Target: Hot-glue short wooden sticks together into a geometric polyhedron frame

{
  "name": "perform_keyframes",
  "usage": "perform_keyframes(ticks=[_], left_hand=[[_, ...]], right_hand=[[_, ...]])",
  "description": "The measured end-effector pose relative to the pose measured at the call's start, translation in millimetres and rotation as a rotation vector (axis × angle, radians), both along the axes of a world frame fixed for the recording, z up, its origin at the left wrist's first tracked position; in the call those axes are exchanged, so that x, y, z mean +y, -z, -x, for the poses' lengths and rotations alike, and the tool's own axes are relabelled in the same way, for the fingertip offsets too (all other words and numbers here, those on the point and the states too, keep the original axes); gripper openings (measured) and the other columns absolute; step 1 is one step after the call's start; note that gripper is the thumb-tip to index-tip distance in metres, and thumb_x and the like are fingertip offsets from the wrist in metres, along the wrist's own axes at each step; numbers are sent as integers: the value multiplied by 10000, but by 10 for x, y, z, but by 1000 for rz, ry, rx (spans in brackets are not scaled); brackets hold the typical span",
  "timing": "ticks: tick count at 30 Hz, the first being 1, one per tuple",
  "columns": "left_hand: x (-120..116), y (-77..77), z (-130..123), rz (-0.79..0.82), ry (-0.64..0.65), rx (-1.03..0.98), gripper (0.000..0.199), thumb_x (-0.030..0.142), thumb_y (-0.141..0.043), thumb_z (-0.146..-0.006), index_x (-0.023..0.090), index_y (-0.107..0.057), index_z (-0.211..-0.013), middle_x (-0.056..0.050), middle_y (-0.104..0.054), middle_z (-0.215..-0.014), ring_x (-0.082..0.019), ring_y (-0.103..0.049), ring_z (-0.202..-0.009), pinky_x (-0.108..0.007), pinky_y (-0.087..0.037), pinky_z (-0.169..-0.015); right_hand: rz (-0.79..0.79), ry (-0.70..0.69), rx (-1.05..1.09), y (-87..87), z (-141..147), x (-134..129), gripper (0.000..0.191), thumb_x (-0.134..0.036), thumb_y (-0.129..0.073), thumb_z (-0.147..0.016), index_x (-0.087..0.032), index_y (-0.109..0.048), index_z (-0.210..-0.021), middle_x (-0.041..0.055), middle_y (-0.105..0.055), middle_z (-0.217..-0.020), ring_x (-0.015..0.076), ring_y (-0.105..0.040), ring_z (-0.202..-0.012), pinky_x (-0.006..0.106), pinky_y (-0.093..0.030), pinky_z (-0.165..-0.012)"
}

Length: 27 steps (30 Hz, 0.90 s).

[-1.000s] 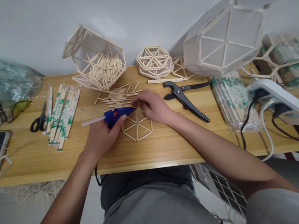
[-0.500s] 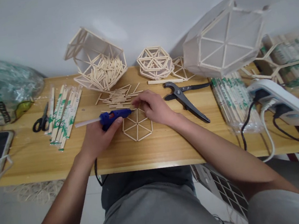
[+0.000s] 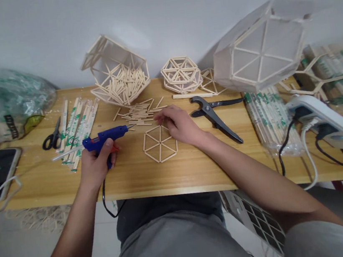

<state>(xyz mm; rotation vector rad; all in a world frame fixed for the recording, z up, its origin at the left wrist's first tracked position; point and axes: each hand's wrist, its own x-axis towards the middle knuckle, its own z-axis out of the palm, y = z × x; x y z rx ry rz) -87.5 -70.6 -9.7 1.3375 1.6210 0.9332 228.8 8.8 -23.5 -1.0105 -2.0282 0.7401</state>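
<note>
The left hand partly hides the glue gun, the right hand the stick frame

A: Light?
B: Soft, moderate, indoor; source, can't tell. Pale glow on the wall above the surface's back edge.
A: Shadows?
B: Soft grey, left of the big papered frame. Left forearm goes dark past the front edge.
A: Sharpness?
B: Glue gun and stick wheel readable, slightly soft. Plastic bag, back left corner: smeary, glinting. Back right corner blurred. Both ends stretched, wide-angle.
</note>
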Motion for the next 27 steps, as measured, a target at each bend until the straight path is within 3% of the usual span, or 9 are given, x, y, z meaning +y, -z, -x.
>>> perform_keyframes(ticks=[6, 19, 27], left_hand=[[-98, -34, -163, -88, -83, -18, 427, 613, -632, -1038, 222, -724, -893, 0, -622, -597, -143, -529, -455, -279, -420, -455], [10, 32, -61, -37, -13, -43, 397, 588, -670, -1012, 222, -742, -874, 7, -606, -526, -165, -565, -425, -285, -437, -427], [-22, 37, -96, -59, -34, -17, 361, 545, -672, -1019, 220, -743, -880, 12, -603, -519, -161, -565, -425, -276, -431, -424]], right_hand=[[-49, -31, 5, 86, 0, 11, 486, 40, -499, -805, -207, -781, -1113, 45, -825, -971, 259, -712, -1011, 391, -538, -954], [-108, -63, 10, 142, -24, 4, 512, 63, -496, -818, -224, -766, -1146, 56, -826, -1012, 267, -711, -1025, 417, -552, -967], [-124, -101, -27, 148, 13, -54, 388, -4, -551, -928, -218, -751, -1182, 77, -819, -1069, 280, -709, -1080, 455, -551, -1006]])
